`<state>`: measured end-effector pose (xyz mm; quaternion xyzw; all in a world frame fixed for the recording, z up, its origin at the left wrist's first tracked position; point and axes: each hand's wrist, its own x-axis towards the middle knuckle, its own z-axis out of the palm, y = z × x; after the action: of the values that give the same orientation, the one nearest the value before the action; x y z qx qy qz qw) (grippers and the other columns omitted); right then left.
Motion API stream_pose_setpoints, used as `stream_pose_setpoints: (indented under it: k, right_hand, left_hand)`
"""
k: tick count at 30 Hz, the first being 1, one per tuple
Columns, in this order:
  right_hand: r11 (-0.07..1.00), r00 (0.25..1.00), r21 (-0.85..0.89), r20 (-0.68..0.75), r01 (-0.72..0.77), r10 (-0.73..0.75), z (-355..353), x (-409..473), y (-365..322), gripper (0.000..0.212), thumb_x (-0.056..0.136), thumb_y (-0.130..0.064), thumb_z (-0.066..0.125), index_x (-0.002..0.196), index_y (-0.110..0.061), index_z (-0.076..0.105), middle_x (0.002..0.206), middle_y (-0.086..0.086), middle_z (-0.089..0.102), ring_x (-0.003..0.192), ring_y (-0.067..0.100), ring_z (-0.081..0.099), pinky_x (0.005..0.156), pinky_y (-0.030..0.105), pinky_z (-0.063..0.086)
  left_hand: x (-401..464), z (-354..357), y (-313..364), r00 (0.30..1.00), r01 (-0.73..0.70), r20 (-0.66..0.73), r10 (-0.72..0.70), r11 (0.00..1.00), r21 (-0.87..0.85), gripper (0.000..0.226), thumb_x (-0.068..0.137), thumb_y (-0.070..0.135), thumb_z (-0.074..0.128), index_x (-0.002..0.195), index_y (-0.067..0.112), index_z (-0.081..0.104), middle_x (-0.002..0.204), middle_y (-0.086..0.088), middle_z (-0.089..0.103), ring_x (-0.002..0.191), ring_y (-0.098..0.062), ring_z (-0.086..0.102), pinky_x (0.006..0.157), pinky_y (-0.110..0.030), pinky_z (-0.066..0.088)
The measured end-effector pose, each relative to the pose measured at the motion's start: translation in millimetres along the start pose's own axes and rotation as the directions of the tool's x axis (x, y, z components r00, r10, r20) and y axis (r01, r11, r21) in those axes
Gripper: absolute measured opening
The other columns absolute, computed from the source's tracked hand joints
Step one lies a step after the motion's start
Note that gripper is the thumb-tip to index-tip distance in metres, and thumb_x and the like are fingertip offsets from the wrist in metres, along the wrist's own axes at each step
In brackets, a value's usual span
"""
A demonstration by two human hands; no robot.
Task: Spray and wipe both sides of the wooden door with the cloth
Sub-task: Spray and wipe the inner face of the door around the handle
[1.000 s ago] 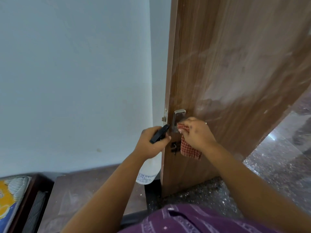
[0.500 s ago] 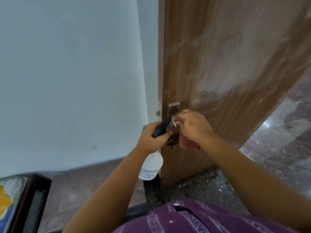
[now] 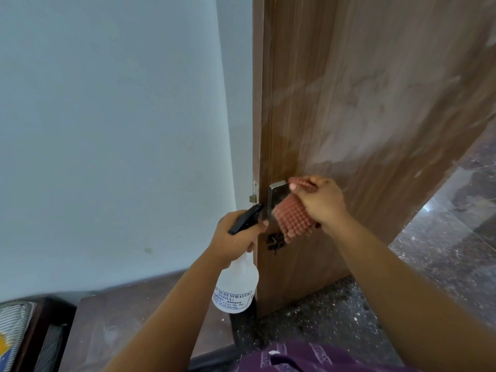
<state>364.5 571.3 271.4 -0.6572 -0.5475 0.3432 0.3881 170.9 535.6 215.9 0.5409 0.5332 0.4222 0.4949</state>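
**Cloth gripped at the door handle, sprayer held just below**

Curled fingers of the right hand (image 3: 320,202) clutch the red checked cloth (image 3: 292,220), bunched at the top and hanging blurred beneath the palm, laid over the lower part of the metal handle plate (image 3: 277,193) on the wooden door (image 3: 362,103). Beside it, the left hand (image 3: 236,238) wraps around the neck of the spray bottle (image 3: 236,287), its black trigger head (image 3: 245,220) pointing up toward the door's edge near the handle plate. The white bottle body hangs under the fist, printed label facing the camera.

Pale streaks and smears show across the brown door face above and to the right of the cloth. A small dark latch (image 3: 275,241) sits on the door just under the cloth. Left of the door edge rises a pale blue wall (image 3: 107,130). A speckled dark stone floor (image 3: 442,251) spreads right of the door and beneath it. A purple patterned garment (image 3: 308,357) shows at the bottom, and a dark wooden frame with striped fabric (image 3: 16,328) sits in the lower left corner.
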Motion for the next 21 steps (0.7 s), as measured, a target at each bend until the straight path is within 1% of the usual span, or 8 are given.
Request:
stream_pose_setpoints:
  k: [2,4,7,10,12,15,18,21]
  right_hand:
    - [0.959,0.975,-0.233,-0.110,0.162,-0.192,16.8,-1.0,3.8,0.018,0.093,-0.029,0.066,0.107,-0.020,0.061,0.094,-0.013,0.057,0.085,0.005,0.054,0.072,0.016,0.046]
    - [0.930,0.953,-0.298,-0.144,0.216,-0.267,25.6,-1.3,15.5,0.020,0.091,-0.027,0.068,0.107,-0.016,0.064,0.098,-0.007,0.063,0.090,0.008,0.057,0.075,0.018,0.045]
    - [0.958,0.989,-0.266,-0.065,0.110,-0.132,18.6,2.4,12.6,0.027,0.089,-0.029,0.071,0.112,-0.017,0.066,0.100,-0.007,0.060,0.096,0.013,0.060,0.079,0.021,0.046]
    - [0.909,0.985,-0.416,0.163,0.017,0.057,-3.8,3.9,-8.0,0.034,0.087,-0.033,0.072,0.116,-0.018,0.064,0.106,-0.005,0.059,0.092,0.012,0.051,0.082,0.025,0.043]
    - [0.849,0.959,-0.526,0.263,0.051,0.106,-18.0,1.7,-18.1,0.032,0.091,-0.036,0.066,0.119,-0.020,0.064,0.108,-0.003,0.057,0.096,0.015,0.051,0.085,0.028,0.042]
    - [0.832,0.974,-0.521,0.206,0.190,-0.093,-21.8,-0.1,-19.3,0.031,0.097,-0.032,0.056,0.127,-0.025,0.061,0.119,-0.001,0.054,0.108,0.017,0.051,0.091,0.029,0.041]
    - [0.801,0.900,-0.418,0.120,0.429,-0.419,-8.3,-2.3,-6.9,0.024,0.093,-0.022,0.063,0.117,-0.025,0.063,0.110,-0.012,0.056,0.097,0.004,0.051,0.088,0.024,0.046]
    - [0.756,0.875,-0.440,0.220,0.484,-0.432,1.8,7.4,16.8,0.017,0.092,-0.017,0.065,0.107,-0.024,0.068,0.108,-0.009,0.064,0.097,0.009,0.058,0.093,0.035,0.053]
  left_hand:
    - [1.2,-1.2,0.1,1.000,-0.001,0.001,0.001,1.000,-0.016,0.011,0.089,0.019,0.075,0.096,0.012,0.071,0.077,-0.016,0.066,0.057,-0.022,0.057,0.056,-0.030,0.054]
    - [0.7,-0.1,-2.6,1.000,-0.005,-0.001,0.005,1.000,0.015,0.008,0.089,0.020,0.075,0.094,0.019,0.069,0.072,-0.003,0.064,0.056,-0.016,0.059,0.059,-0.031,0.056]
    - [1.1,1.3,-3.8,1.000,-0.028,0.011,0.027,0.996,0.080,0.007,0.090,0.021,0.074,0.092,0.023,0.067,0.071,0.002,0.063,0.057,-0.012,0.061,0.060,-0.030,0.058]
    - [2.9,-2.1,-2.2,0.999,-0.034,0.004,0.034,0.997,0.065,0.006,0.090,0.018,0.073,0.093,0.019,0.068,0.077,-0.005,0.064,0.056,-0.014,0.060,0.060,-0.029,0.058]
    - [4.6,-5.5,0.2,0.999,-0.039,0.004,0.039,0.997,0.067,0.007,0.090,0.019,0.073,0.096,0.017,0.069,0.081,-0.010,0.064,0.058,-0.016,0.061,0.059,-0.027,0.056]
    - [6.5,-9.9,0.2,0.999,-0.044,0.001,0.044,0.996,0.072,0.007,0.091,0.019,0.072,0.095,0.022,0.067,0.083,-0.008,0.063,0.064,-0.019,0.061,0.058,-0.023,0.053]
    - [7.4,-10.8,-2.3,0.997,-0.081,0.008,0.080,0.992,0.097,0.009,0.092,0.018,0.071,0.091,0.025,0.066,0.079,-0.003,0.063,0.064,-0.017,0.061,0.058,-0.022,0.054]
    - [10.3,-7.8,-7.5,0.996,-0.091,0.025,0.089,0.993,0.081,0.006,0.091,0.018,0.072,0.091,0.023,0.068,0.077,-0.002,0.064,0.062,-0.014,0.062,0.059,-0.025,0.056]
